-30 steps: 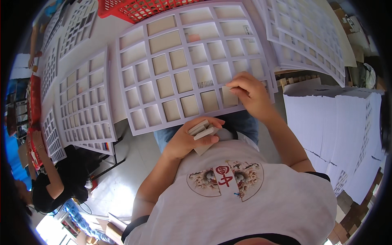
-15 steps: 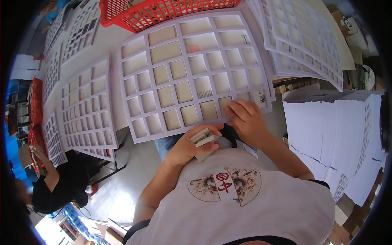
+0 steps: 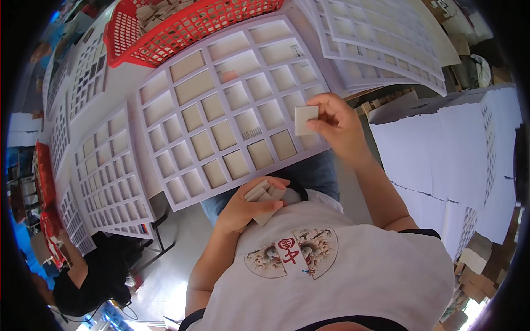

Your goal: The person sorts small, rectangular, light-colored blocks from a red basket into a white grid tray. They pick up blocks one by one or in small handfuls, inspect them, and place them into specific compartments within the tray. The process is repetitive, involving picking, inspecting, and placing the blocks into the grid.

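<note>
A white grid board (image 3: 178,206) with many square and rectangular pockets lies before me, its near edge over my lap. My right hand (image 3: 345,127) pinches one beige square tile (image 3: 305,118) by its side, above the board's near right corner. My left hand (image 3: 237,211) is wrapped round several loose beige square tiles (image 3: 265,194) in front of my shirt, below the near edge. Beige squares (image 3: 260,154) sit in several pockets of the near row and left-middle columns. Two larger beige rectangles (image 3: 194,87) fill far pockets. Other pockets show white bottoms, some with print.
A red plastic basket (image 3: 182,36) heaped with beige pieces stands beyond the board. Similar grid boards lie at left (image 3: 113,165) and far right (image 3: 381,44). Tall stacks of white sheets (image 3: 436,160) rise on the right. Another person in black (image 3: 83,281) works at lower left.
My right hand has lifted from a near-row pocket, where a beige square now shows, and moved right with a single tile. My left hand keeps its tiles. The whole view has shifted.
</note>
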`<state>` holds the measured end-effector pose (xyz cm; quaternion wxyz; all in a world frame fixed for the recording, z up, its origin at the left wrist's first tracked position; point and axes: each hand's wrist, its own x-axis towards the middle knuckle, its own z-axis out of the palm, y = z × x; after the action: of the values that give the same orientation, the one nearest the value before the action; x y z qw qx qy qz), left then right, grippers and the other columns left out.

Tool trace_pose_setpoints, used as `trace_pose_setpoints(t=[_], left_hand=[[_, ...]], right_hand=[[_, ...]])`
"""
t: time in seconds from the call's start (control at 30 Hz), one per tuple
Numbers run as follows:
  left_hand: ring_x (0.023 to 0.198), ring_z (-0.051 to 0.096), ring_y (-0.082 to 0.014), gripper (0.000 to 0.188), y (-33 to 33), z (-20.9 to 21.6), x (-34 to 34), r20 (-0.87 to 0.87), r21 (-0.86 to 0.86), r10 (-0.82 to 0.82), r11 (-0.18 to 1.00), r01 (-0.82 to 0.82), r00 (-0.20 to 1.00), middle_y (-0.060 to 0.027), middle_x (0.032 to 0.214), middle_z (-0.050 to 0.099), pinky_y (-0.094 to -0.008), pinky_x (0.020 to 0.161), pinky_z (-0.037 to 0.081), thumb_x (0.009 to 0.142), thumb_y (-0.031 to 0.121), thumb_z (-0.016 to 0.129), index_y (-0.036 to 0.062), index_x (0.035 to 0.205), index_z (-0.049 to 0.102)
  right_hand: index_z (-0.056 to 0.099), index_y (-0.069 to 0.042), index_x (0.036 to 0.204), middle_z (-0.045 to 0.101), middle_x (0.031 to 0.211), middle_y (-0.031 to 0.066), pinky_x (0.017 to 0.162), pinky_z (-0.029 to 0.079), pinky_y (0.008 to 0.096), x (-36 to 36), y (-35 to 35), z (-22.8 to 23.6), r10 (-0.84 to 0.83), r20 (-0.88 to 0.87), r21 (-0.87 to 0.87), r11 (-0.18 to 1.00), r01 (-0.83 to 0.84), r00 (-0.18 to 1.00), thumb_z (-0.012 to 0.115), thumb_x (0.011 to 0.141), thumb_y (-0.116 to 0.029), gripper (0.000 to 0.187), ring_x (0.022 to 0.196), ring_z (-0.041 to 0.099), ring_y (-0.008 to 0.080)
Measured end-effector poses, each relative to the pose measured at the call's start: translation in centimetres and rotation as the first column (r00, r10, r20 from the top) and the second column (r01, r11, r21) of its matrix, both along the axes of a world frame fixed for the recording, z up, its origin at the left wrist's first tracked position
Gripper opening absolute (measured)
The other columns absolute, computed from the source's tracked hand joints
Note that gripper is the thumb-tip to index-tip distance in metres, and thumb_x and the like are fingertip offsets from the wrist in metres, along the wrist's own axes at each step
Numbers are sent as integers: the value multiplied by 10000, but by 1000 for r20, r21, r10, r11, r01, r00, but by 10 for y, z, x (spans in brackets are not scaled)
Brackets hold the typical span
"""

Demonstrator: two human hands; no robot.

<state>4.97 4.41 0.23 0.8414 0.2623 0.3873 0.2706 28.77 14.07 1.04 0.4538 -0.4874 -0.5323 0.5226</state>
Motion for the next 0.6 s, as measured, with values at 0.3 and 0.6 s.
trace_pose_setpoints(t=[0.3,0.6], left_hand=[[1036,652,-246,344,2,-4,13,-12,12,37,999,-37,999,-154,1434,474,-355,885,519,803,1,725,63,1121,609],[1027,659,-242,332,7,-5,15,67,-54,96,994,-93,993,-143,1369,512,-334,852,514,821,9,725,66,1129,615]], right_hand=[[640,2,981,606,939,67,682,462,281,23,2,-18,138,482,176,952,-249,865,658,832,30,153,751,580,172],[629,-35,1159,544,1227,131,990,418,470,40,-34,-21,-137,896,394,684,-614,422,750,708,-124,475,1210,484,352]])
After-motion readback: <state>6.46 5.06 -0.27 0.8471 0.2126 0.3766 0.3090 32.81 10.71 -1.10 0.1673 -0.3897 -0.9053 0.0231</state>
